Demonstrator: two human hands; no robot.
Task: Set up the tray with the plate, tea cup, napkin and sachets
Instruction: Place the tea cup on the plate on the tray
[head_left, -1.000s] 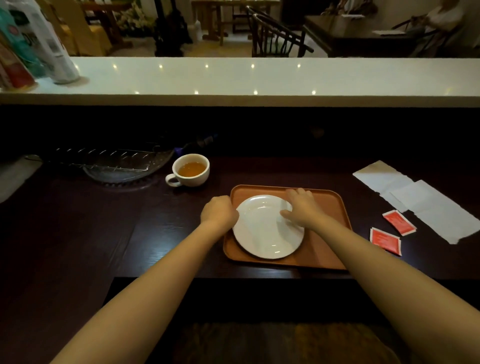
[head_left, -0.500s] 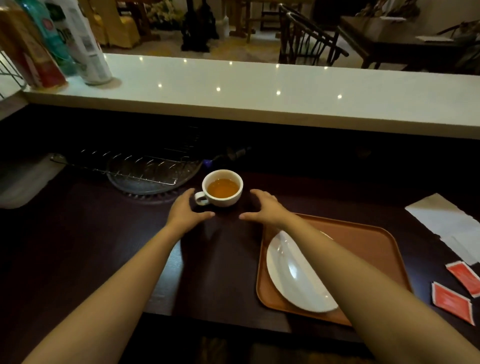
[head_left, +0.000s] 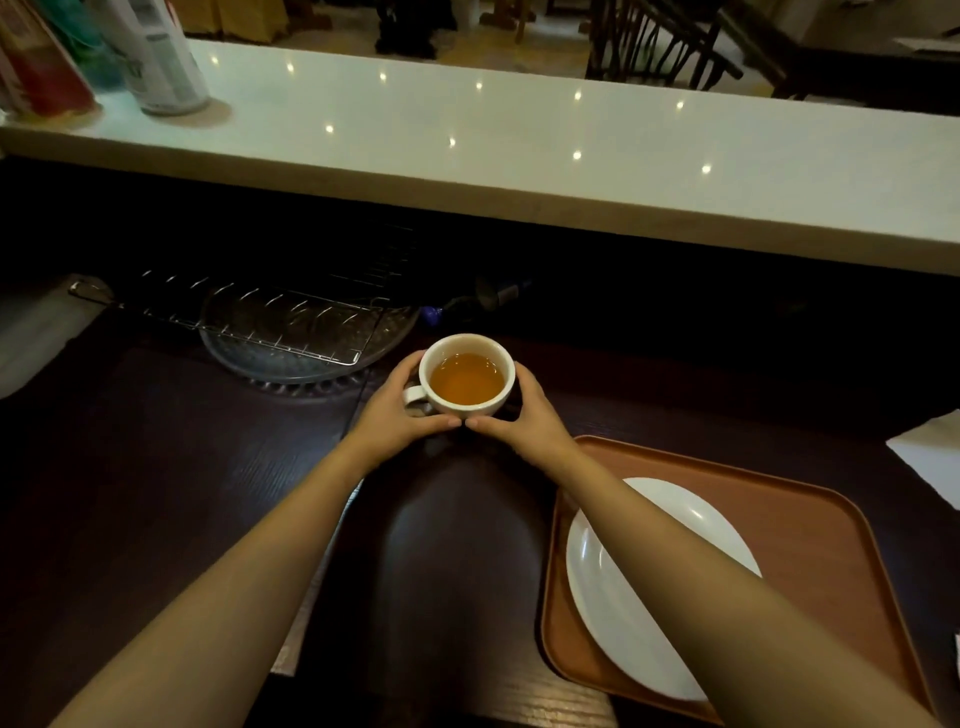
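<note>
Since half a second ago, both hands have closed in from either side of the cup. Nearest, lower right of frame, the plate (head_left: 618, 618) lies on the tray (head_left: 810, 525). Beyond, up-left at frame centre, the left hand (head_left: 396, 415) and right hand (head_left: 524, 422) cup the tea cup (head_left: 466, 375) on the desk (head_left: 171, 467); the carry runs down-right.

The tea cup (head_left: 466, 378) is white and holds amber-orange tea. The plate (head_left: 613, 618) is plain white on a terracotta-brown tray (head_left: 810, 540). The table (head_left: 156, 467) is very dark brown with fine wood grain. The far counter (head_left: 519, 135) is pale white, dotted with small bright reflections. At the right edge, the napkin (head_left: 930, 457) is white.
</note>
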